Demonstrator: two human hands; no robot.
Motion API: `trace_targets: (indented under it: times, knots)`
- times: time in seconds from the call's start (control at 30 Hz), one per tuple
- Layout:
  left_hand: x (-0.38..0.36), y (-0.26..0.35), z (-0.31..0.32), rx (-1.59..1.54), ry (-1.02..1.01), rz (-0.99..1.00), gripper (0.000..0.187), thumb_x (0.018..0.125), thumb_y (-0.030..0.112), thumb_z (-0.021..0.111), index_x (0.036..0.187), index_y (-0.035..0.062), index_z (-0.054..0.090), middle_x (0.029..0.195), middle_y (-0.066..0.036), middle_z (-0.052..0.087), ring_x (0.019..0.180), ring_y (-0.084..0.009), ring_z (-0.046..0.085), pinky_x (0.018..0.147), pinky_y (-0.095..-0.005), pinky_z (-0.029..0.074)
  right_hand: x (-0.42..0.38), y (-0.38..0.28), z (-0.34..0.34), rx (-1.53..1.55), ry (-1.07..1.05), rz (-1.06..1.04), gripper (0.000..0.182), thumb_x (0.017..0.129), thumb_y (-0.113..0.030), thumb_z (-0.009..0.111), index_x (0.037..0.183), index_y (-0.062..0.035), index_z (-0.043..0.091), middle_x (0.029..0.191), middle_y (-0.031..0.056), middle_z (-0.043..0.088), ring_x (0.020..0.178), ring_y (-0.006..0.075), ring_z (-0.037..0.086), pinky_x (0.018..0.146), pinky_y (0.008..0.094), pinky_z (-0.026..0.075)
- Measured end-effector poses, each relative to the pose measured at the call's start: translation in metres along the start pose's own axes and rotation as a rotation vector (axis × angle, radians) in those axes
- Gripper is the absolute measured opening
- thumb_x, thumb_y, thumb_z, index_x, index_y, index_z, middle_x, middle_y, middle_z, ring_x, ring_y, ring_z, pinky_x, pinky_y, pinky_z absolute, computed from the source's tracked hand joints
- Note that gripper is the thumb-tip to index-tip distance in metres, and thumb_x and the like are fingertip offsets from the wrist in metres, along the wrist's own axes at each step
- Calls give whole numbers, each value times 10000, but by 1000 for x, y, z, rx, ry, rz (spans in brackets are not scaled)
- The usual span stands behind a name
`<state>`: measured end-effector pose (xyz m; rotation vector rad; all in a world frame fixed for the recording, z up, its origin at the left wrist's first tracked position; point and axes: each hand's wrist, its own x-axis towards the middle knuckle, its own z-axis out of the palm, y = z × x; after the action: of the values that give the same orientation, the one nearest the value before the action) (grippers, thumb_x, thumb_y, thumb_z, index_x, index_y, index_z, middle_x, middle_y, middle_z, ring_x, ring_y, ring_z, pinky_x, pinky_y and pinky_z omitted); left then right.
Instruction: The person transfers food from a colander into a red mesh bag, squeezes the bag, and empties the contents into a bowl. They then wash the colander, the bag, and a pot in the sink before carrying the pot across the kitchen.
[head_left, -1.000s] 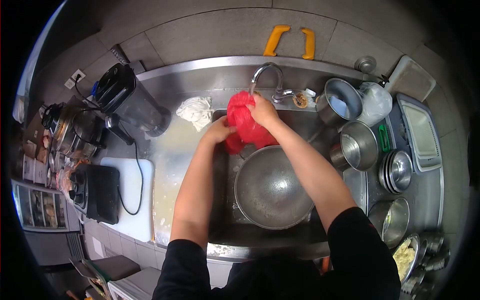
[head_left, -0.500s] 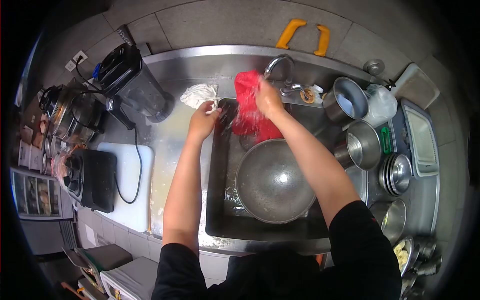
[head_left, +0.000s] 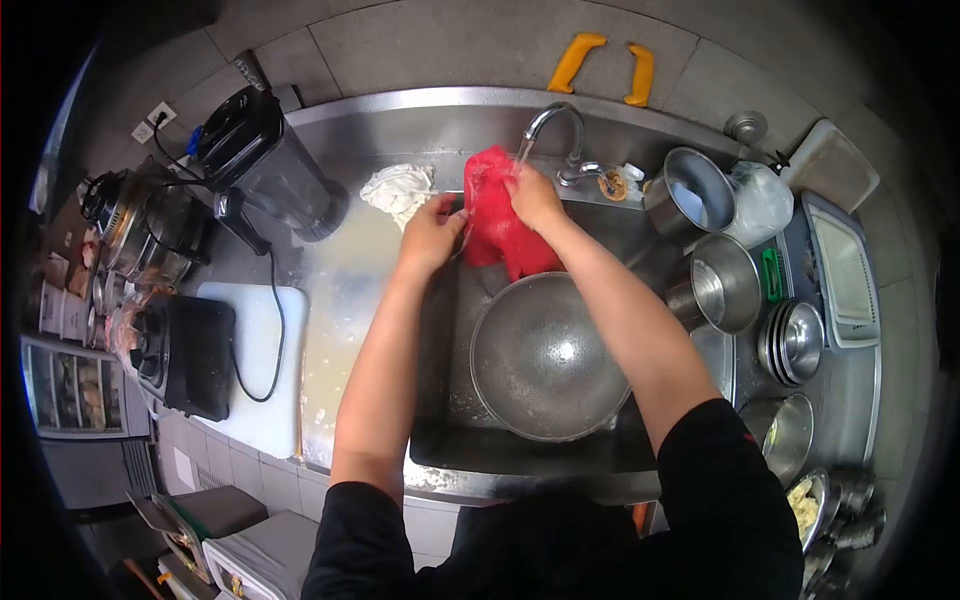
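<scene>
A wet red cloth (head_left: 495,225) hangs over the back of the sink (head_left: 440,455) under the running faucet (head_left: 560,112). My right hand (head_left: 536,198) grips its upper right part, close to the water stream. At the cloth's left edge is my left hand (head_left: 432,234), fingers slightly curled and apart, fingertips right by the fabric. Below the cloth a big grey metal bowl (head_left: 550,365) lies in the sink, its rounded surface wet. A crumpled white cloth (head_left: 398,190) rests on the counter just behind my left hand.
Left of the sink stand a blender jug (head_left: 285,185), a white cutting board (head_left: 265,340) and a black appliance base (head_left: 190,355) with a cord. On the right are metal pots (head_left: 725,285), stacked bowls (head_left: 800,345), a plastic bag (head_left: 760,205) and a white basket (head_left: 840,270).
My left hand has moved right and up, to the edge of the red cloth. The splashing has lessened, and my right hand keeps its hold near the faucet.
</scene>
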<state>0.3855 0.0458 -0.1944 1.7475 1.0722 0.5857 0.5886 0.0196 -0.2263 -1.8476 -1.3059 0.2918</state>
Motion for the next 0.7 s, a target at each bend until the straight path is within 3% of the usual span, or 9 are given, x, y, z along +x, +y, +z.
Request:
trace_targets:
  times: [0.07, 0.13, 0.2, 0.27, 0.4, 0.47, 0.6, 0.67, 0.7]
  knots:
    - [0, -5, 4, 42, 38, 15, 454, 910, 220, 678, 1287, -5, 560, 1223, -160, 637, 1030, -202, 640, 902, -311, 490, 1, 0, -10, -6, -42, 36, 314, 833, -64, 569, 1144, -101, 595, 1078, 228, 657, 1020, 442, 611, 876, 492, 489]
    - [0, -18, 3, -12, 45, 79, 480, 900, 230, 691, 1296, -5, 555, 1225, -160, 636, 1036, -206, 639, 905, -312, 488, 7, -20, -23, 90, 127, 159, 336, 840, -89, 609, 1173, -123, 581, 1092, 223, 657, 1056, 423, 607, 906, 476, 483]
    - [4, -27, 4, -3, 56, 64, 501, 891, 238, 703, 1297, -14, 551, 1229, -156, 636, 1024, -207, 643, 902, -312, 489, 0, -20, -26, 93, 157, 114, 367, 827, -87, 622, 1189, -113, 566, 1074, 230, 662, 1044, 424, 615, 884, 480, 492]
    - [8, -31, 10, 56, 44, 33, 517, 890, 235, 704, 1311, -15, 538, 1258, -167, 620, 1066, -219, 627, 924, -319, 484, -4, 7, -4, -59, 11, -18, 377, 816, -57, 605, 1186, -107, 558, 1014, 236, 668, 985, 446, 625, 822, 497, 503]
    - [1, -17, 12, 41, 53, 128, 622, 865, 265, 734, 1367, -6, 484, 1295, -195, 586, 1158, -254, 580, 976, -351, 464, 2, -16, -17, 159, 192, 9, 331, 830, -84, 628, 1156, -91, 572, 1018, 225, 666, 1006, 418, 619, 854, 487, 501]
    - [5, -23, 21, 99, 56, 209, 785, 823, 324, 775, 1433, 9, 394, 1381, -222, 506, 1249, -291, 513, 1039, -384, 423, -1, 10, 8, -18, 63, 22, 291, 816, -63, 582, 1106, -67, 605, 1002, 232, 669, 1013, 412, 621, 867, 480, 494]
    - [0, -24, 39, 192, 76, 269, 938, 758, 329, 836, 1470, 19, 310, 1424, -201, 458, 1290, -286, 474, 1076, -403, 391, -13, -44, -37, 12, -138, -61, 309, 802, -57, 545, 1102, -46, 619, 1026, 235, 668, 1020, 407, 624, 870, 452, 494]
    - [-3, -23, 53, -230, -4, 367, 1056, 643, 322, 904, 1464, 27, 308, 1378, -194, 484, 1286, -310, 474, 1092, -408, 374, -8, -76, -62, 83, -183, -77, 308, 800, -55, 536, 1093, -37, 626, 1042, 237, 666, 1025, 406, 624, 870, 442, 494]
    - [2, -40, 66, -260, 15, 389, 1087, 605, 278, 928, 1459, 37, 299, 1345, -163, 500, 1279, -293, 474, 1093, -416, 372, -4, -94, -76, 137, -187, -90, 329, 803, -6, 520, 1117, -30, 615, 1045, 199, 674, 990, 344, 643, 859, 406, 498]
